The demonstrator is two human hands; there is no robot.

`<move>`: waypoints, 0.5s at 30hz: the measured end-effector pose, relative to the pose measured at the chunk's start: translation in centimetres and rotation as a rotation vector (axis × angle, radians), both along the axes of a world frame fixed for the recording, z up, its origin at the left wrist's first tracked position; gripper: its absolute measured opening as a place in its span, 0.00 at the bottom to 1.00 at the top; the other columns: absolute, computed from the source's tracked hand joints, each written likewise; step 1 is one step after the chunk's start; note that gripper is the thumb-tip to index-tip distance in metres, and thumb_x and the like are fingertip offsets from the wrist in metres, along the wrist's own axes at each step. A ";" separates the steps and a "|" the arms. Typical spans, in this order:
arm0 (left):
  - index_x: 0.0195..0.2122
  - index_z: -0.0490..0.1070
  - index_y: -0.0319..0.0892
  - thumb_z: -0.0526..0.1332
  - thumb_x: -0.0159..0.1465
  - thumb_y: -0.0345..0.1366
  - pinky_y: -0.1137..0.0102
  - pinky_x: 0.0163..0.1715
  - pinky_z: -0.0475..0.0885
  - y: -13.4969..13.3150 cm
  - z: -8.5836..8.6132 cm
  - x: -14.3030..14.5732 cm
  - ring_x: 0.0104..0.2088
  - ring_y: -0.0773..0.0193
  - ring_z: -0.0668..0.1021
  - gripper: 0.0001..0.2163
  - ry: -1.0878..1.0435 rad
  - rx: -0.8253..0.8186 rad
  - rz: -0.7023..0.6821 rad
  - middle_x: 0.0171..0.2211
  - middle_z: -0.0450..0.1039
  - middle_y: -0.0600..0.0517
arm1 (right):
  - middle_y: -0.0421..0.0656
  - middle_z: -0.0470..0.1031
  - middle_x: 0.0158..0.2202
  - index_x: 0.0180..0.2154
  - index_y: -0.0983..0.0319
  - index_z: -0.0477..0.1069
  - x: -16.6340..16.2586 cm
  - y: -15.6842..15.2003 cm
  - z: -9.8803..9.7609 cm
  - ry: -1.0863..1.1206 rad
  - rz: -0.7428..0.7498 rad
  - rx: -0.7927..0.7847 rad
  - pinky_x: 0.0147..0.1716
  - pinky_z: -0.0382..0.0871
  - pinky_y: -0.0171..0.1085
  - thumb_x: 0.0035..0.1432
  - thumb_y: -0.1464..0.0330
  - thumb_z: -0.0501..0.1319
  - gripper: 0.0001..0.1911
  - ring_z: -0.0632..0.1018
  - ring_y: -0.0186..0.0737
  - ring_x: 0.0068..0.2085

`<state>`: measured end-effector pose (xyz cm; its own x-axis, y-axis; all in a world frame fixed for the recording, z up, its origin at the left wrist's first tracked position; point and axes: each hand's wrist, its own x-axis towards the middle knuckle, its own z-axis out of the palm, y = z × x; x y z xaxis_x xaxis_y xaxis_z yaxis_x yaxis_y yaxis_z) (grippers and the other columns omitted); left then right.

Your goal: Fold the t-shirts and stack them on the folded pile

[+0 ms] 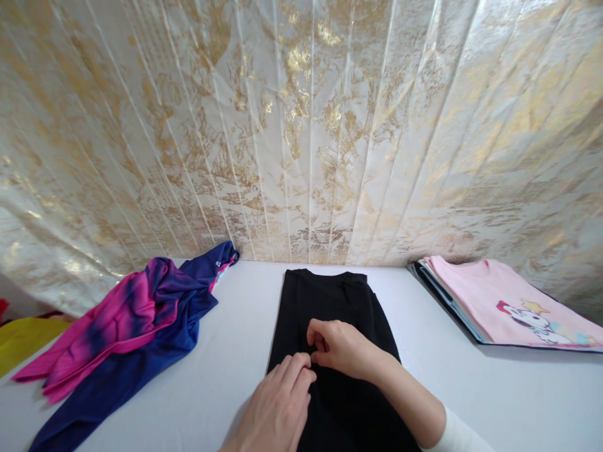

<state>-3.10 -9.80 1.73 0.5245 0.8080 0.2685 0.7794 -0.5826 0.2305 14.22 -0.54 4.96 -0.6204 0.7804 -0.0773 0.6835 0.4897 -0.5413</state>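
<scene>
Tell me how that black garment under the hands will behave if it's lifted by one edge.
Likely floppy: the black garment lies flat in soft folds on the table, so a lifted edge would droop and the folds would open. It is probably light, being thin cloth. It may slide on the smooth white top, though the left hand and right hand rest on it.

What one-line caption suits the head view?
Left hand and right hand touch a black garment on a white table.
</scene>
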 end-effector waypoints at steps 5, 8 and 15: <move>0.60 0.58 0.41 0.54 0.59 0.27 0.57 0.54 0.68 0.6 -0.7 -0.4 0.58 0.51 0.68 0.26 0.060 0.118 -0.025 0.61 0.61 0.43 | 0.35 0.72 0.28 0.37 0.59 0.69 0.1 -0.1 0.4 -0.001 0.014 -0.014 0.25 0.56 0.29 0.48 0.71 0.63 0.10 0.70 0.31 0.27; 0.59 0.61 0.39 0.55 0.60 0.28 0.56 0.53 0.68 0.9 -0.5 -0.5 0.58 0.50 0.68 0.24 0.126 0.105 -0.045 0.60 0.62 0.42 | 0.34 0.71 0.27 0.39 0.60 0.68 0.7 0.4 0.5 0.043 0.062 -0.096 0.25 0.58 0.29 0.46 0.72 0.65 0.15 0.71 0.31 0.27; 0.46 0.71 0.41 0.55 0.65 0.32 0.55 0.54 0.66 2.0 1.9 0.8 0.57 0.50 0.68 0.11 0.038 0.063 -0.080 0.58 0.66 0.43 | 0.38 0.73 0.30 0.39 0.60 0.68 6.3 4.3 1.7 0.120 -0.231 0.077 0.31 0.63 0.31 0.54 0.75 0.56 0.10 0.74 0.34 0.31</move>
<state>-2.33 -7.79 3.66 0.5972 0.7455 0.2960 0.7376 -0.6554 0.1626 20.54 3.79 6.63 -0.4263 0.9032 0.0510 0.7149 0.3709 -0.5928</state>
